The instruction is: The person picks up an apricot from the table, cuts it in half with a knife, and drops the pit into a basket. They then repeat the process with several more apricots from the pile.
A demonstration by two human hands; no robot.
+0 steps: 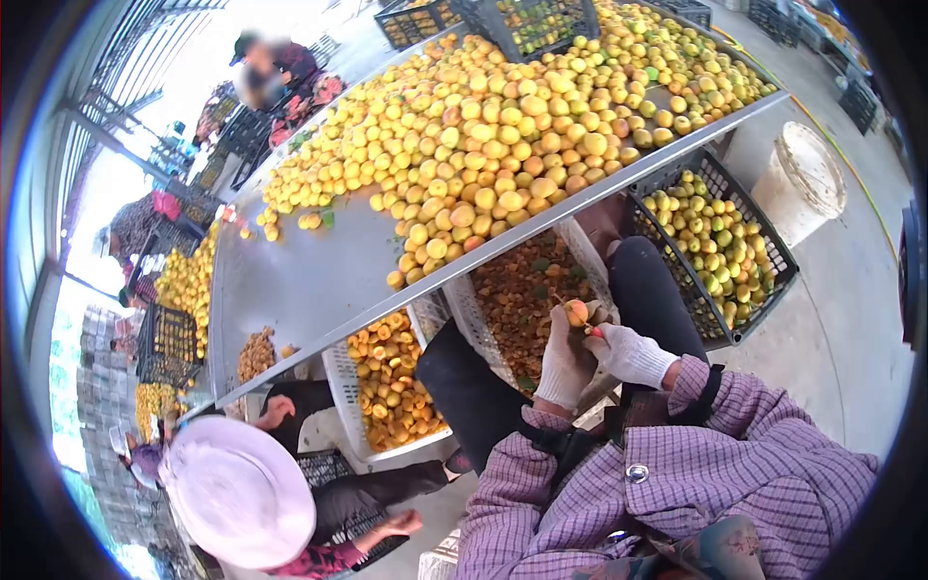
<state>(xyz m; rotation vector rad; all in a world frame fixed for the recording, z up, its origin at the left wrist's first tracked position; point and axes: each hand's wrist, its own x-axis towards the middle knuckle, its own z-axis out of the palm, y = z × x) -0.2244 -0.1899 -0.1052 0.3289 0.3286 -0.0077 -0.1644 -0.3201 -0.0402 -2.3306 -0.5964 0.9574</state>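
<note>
In a soiled white glove, my left hand (pixel 567 362) is closed around an orange-yellow apricot (pixel 576 312) above my lap. Close beside it on the right, my gloved right hand (pixel 628 355) grips a small tool (pixel 595 333) whose red part shows against the fruit. Below and behind the hands stands a pale crate (pixel 466 314) of brown, shrivelled-looking pieces. A big heap of yellow apricots (pixel 503 145) covers much of the metal table (pixel 319 266) in front of me.
Left of my knees is a white crate (pixel 345 396) of opened apricots. A black crate (pixel 770 280) of greenish apricots and a white bucket (pixel 800 184) stand at right. A co-worker in a pale hat (pixel 237 488) sits at lower left. Another black crate (pixel 541 29) rests on the table.
</note>
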